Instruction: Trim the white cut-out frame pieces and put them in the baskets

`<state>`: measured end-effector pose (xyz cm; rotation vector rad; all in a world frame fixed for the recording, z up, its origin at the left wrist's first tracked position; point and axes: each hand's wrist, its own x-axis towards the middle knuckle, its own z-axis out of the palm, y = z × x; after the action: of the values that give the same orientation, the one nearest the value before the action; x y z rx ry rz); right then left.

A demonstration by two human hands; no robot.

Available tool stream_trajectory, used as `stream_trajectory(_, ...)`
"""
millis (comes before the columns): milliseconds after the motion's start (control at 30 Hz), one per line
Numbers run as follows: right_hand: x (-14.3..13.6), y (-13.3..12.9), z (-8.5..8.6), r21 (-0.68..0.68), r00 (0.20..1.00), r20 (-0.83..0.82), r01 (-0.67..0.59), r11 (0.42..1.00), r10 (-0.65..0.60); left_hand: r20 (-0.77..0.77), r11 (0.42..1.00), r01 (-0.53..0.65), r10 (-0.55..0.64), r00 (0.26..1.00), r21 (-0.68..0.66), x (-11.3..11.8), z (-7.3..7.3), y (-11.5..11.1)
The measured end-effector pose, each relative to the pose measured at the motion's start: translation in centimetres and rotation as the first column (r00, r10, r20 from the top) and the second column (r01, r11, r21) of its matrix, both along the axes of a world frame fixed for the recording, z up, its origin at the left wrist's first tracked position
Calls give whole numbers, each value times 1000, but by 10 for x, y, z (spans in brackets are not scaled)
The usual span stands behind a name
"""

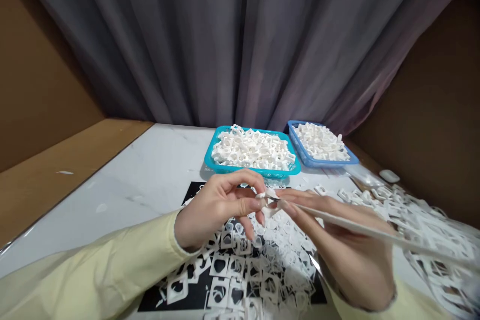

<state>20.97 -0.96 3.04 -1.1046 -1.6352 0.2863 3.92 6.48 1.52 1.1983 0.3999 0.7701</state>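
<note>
My left hand (230, 202) pinches a small white piece (263, 196) between thumb and forefinger, with its other fingers curled loosely below. My right hand (345, 240) is closed on a long, thin, pale tool (360, 227) that runs back past the right edge of the view. The dark, narrow tip of this tool meets the white piece between my hands; its exact kind is unclear. Beneath both hands lies a black mat (195, 285), strewn with many white frame-like pieces (219, 292) that have cut-out centres, and with smaller white scraps (285, 245).
A turquoise basket (210, 160) heaped with white pieces stands beyond my hands. Behind it to the right is a blue basket (333, 163), also full. Loose white pieces (431, 240) spread over the table's right side. A grey curtain (195, 45) hangs at the back, between brown side panels.
</note>
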Motion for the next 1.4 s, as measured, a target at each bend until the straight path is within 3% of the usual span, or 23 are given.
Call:
stream_trajectory(100,4,7,-5,-230,969,-247,-82,970,23,4,999,32,-31,999,-36,1,-5,3)
stream_trajectory(267,8,21,-13,-366,836,-545,-301,881,60,11,998,48,-48,999,-28,2,-6,4)
stream_trajectory(400,8,27,-13,-434,781,-622,-405,805,57,33,997,78,-77,996,-14,2,-7,5)
stream_trajectory(567,8,33,-19,-423,689,-715,-561,711,118,146,982,181,-171,974,-61,2,-18,12)
stream_trajectory(700,9,39,-28,-436,674,-726,-604,667,136,184,982,159,-139,973,-98,5,-25,18)
stream_trajectory(833,8,42,-32,-417,680,-720,-583,697,137,137,992,89,-76,988,-93,6,-22,19)
stream_trajectory(1000,11,36,-25,-346,799,-599,-317,883,53,66,999,-18,21,998,-51,4,-12,19)
stream_trajectory(1133,13,20,-13,-145,929,-354,-172,974,111,14,998,-58,58,998,-9,2,-9,18)
stream_trajectory(1200,11,13,-8,-30,975,-162,-162,986,155,-13,998,-56,56,998,1,1,-9,15)
stream_trajectory(1300,7,9,-6,89,976,91,-208,974,200,-23,999,-40,39,999,-2,1,-10,10)
stream_trajectory(1400,4,10,-9,139,974,140,-197,971,177,-16,1000,-24,23,1000,-18,2,-10,7)
